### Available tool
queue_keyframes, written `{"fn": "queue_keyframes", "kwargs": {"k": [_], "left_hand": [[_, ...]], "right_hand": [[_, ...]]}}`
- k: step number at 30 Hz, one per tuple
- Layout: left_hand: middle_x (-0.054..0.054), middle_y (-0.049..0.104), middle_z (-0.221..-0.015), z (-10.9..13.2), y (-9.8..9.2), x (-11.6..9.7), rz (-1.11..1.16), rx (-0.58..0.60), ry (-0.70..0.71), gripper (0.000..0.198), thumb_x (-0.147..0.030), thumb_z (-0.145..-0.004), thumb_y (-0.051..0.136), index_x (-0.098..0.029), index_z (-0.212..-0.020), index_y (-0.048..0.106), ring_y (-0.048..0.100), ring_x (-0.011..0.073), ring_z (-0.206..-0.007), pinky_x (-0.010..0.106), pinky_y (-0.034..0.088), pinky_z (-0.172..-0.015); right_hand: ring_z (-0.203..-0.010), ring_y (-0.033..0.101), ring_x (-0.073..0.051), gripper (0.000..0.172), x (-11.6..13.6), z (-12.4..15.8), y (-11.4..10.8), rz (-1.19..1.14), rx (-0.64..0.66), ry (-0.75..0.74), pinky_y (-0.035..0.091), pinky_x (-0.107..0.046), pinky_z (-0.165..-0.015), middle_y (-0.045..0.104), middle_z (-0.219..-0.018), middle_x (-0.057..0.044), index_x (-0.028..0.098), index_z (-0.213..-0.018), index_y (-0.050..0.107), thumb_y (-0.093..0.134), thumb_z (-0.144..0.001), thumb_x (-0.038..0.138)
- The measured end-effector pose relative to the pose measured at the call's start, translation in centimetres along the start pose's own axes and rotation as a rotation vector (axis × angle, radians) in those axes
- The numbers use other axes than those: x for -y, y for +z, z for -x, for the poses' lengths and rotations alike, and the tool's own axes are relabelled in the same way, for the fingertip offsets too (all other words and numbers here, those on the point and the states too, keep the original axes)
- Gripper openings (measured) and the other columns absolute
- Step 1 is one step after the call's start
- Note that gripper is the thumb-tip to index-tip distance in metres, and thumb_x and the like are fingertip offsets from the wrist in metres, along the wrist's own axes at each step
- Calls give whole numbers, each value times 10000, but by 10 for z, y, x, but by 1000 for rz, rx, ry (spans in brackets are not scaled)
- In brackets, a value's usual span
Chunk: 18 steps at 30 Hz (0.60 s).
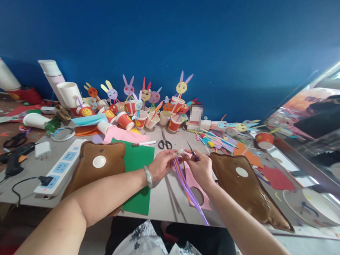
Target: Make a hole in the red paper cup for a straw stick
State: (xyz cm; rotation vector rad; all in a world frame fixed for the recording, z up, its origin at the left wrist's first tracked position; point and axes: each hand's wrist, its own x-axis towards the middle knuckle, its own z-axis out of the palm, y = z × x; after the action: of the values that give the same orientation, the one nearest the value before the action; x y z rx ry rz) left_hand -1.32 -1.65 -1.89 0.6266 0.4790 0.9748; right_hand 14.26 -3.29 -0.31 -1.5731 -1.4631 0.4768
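Note:
My left hand (161,165) is closed in a pinch on the top end of several long thin strips (187,186), purple and orange, that trail down toward the table's front edge. My right hand (200,167) is closed round small scissors (192,151), whose dark blades point up and left beside the strips' top end. Both hands meet over the grey table (164,198), above a pink paper sheet with a round hole (200,196). A silver bangle sits on my left wrist.
Two brown bear-shaped pads (101,163) (246,184) lie left and right of the hands. A green sheet (138,176), black scissors (164,143), a pen, a power strip (59,170), a glue gun (16,160) and many paper-cup rabbits (143,113) crowd the table. Paper scraps lie at the right.

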Motion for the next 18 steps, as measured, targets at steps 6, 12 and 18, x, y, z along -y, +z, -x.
{"fn": "queue_keyframes", "kwargs": {"k": [6,12,18], "left_hand": [[65,691,-822,2,3,0,-15,-46,26,335,-334,-632,825,-132,-839,656,634,159,-749,241,455,-610],[47,683,-802,3,4,3,-25,-60,71,270,-308,-659,809,-146,-778,629,630,140,-759,222,456,-652],[56,680,-893,1,0,7,-63,-77,69,251,-281,-686,800,-147,-754,599,633,137,-776,233,476,-682]], "right_hand": [[-541,518,-153,288,2,-1,6,-24,-54,-3,378,-268,-519,631,-586,-21,151,-800,755,670,-748,421],[-610,587,-191,234,1,-7,9,-40,-57,-7,441,-305,-613,696,-667,-47,176,-781,726,648,-737,392],[-639,581,-196,167,0,-11,10,75,8,-22,419,-289,-609,677,-669,-45,198,-713,617,550,-754,345]]}}
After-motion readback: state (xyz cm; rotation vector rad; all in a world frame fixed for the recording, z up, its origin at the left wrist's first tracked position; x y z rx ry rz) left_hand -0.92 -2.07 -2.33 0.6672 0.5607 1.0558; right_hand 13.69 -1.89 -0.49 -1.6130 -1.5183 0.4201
